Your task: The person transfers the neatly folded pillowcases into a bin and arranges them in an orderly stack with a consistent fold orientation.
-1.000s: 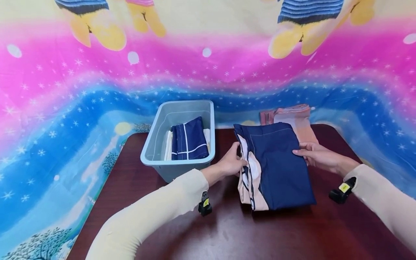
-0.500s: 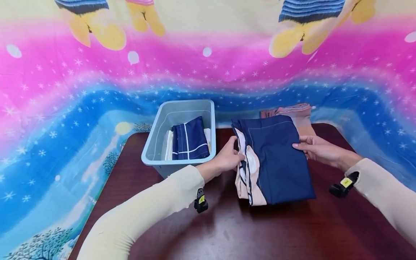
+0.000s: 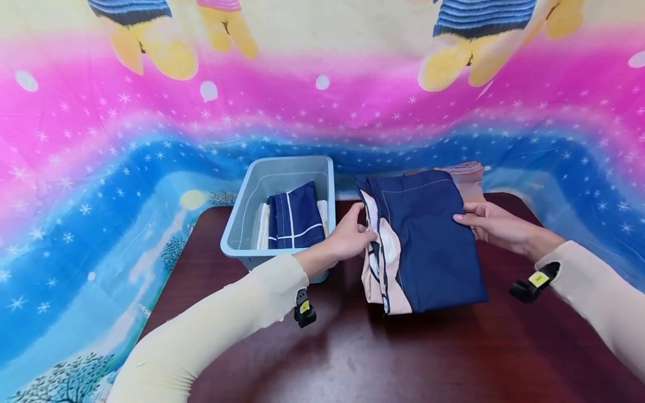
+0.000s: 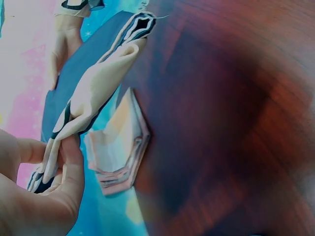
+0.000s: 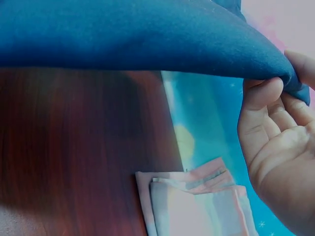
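Note:
A folded navy cloth (image 3: 433,246) with peach and white layers along its left side hangs above the table, held between both hands. My left hand (image 3: 347,235) pinches the layered left edge, thumb on one side and fingers on the other, as the left wrist view also shows on the peach layer (image 4: 98,88). My right hand (image 3: 496,226) grips the right edge with its thumb on the front face; in the right wrist view the thumb (image 5: 266,93) presses the navy fabric (image 5: 147,39). The cloth's back is hidden from the head camera.
A grey-blue plastic bin (image 3: 229,238) stands on the left, holding a folded navy cloth with white lines (image 3: 297,218) and some white fabric. Behind the held cloth, a folded pink checked cloth (image 3: 468,182) lies at the far edge of the dark red table (image 3: 403,358). A printed curtain (image 3: 322,129) hangs behind.
Both hands have raised the folded navy cloth slightly and shifted it away and a little left. It now covers more of the pink checked cloth. The bin has stayed put.

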A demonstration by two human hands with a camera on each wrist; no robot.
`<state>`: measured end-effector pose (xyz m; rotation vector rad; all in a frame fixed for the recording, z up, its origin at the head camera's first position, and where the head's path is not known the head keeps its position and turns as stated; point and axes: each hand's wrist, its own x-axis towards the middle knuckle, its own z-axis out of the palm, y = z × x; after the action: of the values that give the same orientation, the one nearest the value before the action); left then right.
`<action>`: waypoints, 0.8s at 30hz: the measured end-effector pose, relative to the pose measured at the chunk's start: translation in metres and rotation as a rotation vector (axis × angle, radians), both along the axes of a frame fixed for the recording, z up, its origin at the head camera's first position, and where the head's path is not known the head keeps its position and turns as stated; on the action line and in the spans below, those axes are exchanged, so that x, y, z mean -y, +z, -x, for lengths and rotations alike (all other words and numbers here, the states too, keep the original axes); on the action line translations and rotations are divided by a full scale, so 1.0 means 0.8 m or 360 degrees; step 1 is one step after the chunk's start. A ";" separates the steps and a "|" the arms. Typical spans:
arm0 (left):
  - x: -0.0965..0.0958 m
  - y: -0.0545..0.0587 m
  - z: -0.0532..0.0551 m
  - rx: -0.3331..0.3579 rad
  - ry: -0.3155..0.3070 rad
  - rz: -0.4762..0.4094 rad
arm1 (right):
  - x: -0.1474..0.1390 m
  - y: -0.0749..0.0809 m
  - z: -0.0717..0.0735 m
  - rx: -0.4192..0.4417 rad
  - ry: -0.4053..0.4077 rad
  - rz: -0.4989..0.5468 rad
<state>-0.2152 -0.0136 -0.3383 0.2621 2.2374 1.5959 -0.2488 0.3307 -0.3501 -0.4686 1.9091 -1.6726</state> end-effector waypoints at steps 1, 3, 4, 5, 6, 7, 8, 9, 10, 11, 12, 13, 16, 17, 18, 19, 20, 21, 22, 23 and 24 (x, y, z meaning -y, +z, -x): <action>0.002 0.003 0.000 0.0001 -0.0011 0.0006 | 0.001 0.002 -0.001 -0.0007 -0.0003 -0.0004; 0.005 0.010 0.002 0.0010 -0.0030 0.0017 | 0.003 0.007 -0.002 -0.0024 -0.0030 -0.0042; 0.006 0.014 0.002 0.0017 -0.0040 0.0021 | 0.005 0.009 -0.003 -0.0027 -0.0048 -0.0066; 0.008 0.018 0.003 0.0022 -0.0049 0.0027 | 0.007 0.012 -0.004 -0.0022 -0.0062 -0.0080; 0.010 0.022 0.004 0.0023 -0.0059 0.0033 | 0.009 0.014 -0.004 -0.0013 -0.0071 -0.0090; 0.012 0.026 0.005 0.0024 -0.0069 0.0034 | 0.010 0.016 -0.004 -0.0004 -0.0080 -0.0099; 0.014 0.030 0.006 0.0026 -0.0080 0.0038 | 0.012 0.018 -0.005 0.0006 -0.0086 -0.0101; 0.016 0.034 0.006 0.0028 -0.0094 0.0039 | 0.014 0.020 -0.005 0.0017 -0.0089 -0.0098; 0.018 0.037 0.007 0.0030 -0.0108 0.0041 | 0.016 0.022 -0.005 0.0029 -0.0085 -0.0086; 0.021 0.040 0.008 0.0033 -0.0120 0.0039 | 0.018 0.023 -0.005 0.0040 -0.0075 -0.0068; 0.023 0.043 0.009 0.0036 -0.0128 0.0036 | 0.019 0.025 -0.005 0.0045 -0.0070 -0.0059; 0.026 0.046 0.009 0.0037 -0.0133 0.0041 | 0.021 0.027 -0.005 0.0050 -0.0068 -0.0050; 0.035 0.052 0.011 0.0042 -0.0141 0.0060 | 0.028 0.032 -0.005 0.0056 -0.0072 -0.0047; 0.038 0.054 0.012 0.0040 -0.0144 0.0066 | 0.031 0.034 -0.005 0.0050 -0.0078 -0.0058; 0.042 0.057 0.012 0.0033 -0.0149 0.0077 | 0.034 0.036 -0.005 0.0039 -0.0088 -0.0078; 0.045 0.058 0.012 0.0029 -0.0154 0.0088 | 0.037 0.038 -0.005 0.0029 -0.0098 -0.0097; 0.048 0.060 0.013 0.0028 -0.0160 0.0094 | 0.040 0.039 -0.006 0.0017 -0.0108 -0.0115; 0.052 0.062 0.013 0.0024 -0.0166 0.0101 | 0.044 0.041 -0.006 0.0005 -0.0114 -0.0128; 0.056 0.063 0.014 0.0020 -0.0172 0.0113 | 0.047 0.042 -0.006 -0.0003 -0.0119 -0.0132; 0.059 0.064 0.015 0.0017 -0.0175 0.0124 | 0.051 0.044 -0.007 -0.0009 -0.0119 -0.0130; 0.063 0.066 0.015 0.0015 -0.0174 0.0138 | 0.054 0.045 -0.007 -0.0010 -0.0118 -0.0115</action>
<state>-0.2275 -0.0640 -0.2858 0.3462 2.2380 1.4372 -0.2433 0.2874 -0.3145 -0.3798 2.0062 -1.6439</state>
